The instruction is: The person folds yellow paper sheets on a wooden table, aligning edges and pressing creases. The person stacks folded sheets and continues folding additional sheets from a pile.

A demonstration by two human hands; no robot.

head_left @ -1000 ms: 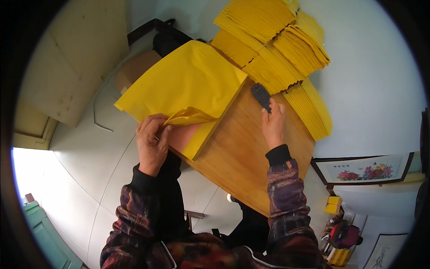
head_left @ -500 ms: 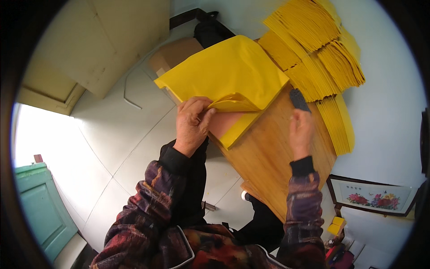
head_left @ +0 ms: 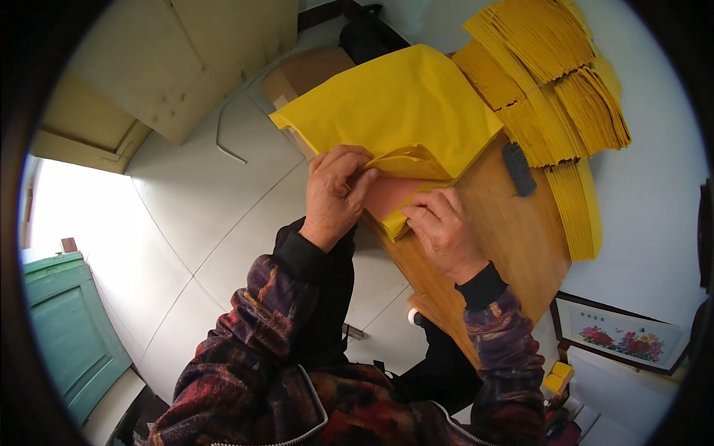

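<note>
A stack of yellow sheets [head_left: 401, 97], paper-like or cloth-like, lies across the wooden table [head_left: 513, 238] and juts past its left edge. My left hand [head_left: 335, 195] pinches the near edge of the upper sheets, which bulge up in a loose fold. Beneath that fold shows a flat pink surface [head_left: 390, 195]. Along the pink surface's near right side runs a yellow strip [head_left: 396, 220], and the fingers of my right hand [head_left: 445, 229] close on it near the corner. A dark grey rough block [head_left: 519, 169] rests on the table, apart from both hands.
Bundles of folded yellow pieces [head_left: 532, 44] are heaped at the table's far right, against the wall. Behind the table sit a cardboard box [head_left: 309, 74] and a black bag [head_left: 363, 37]. A framed flower picture [head_left: 621, 336] leans at right. At far left is a green door [head_left: 74, 320].
My right hand has left the grey block, which now lies on the table, and has moved left to the yellow strip. My left hand still pinches the lifted sheets.
</note>
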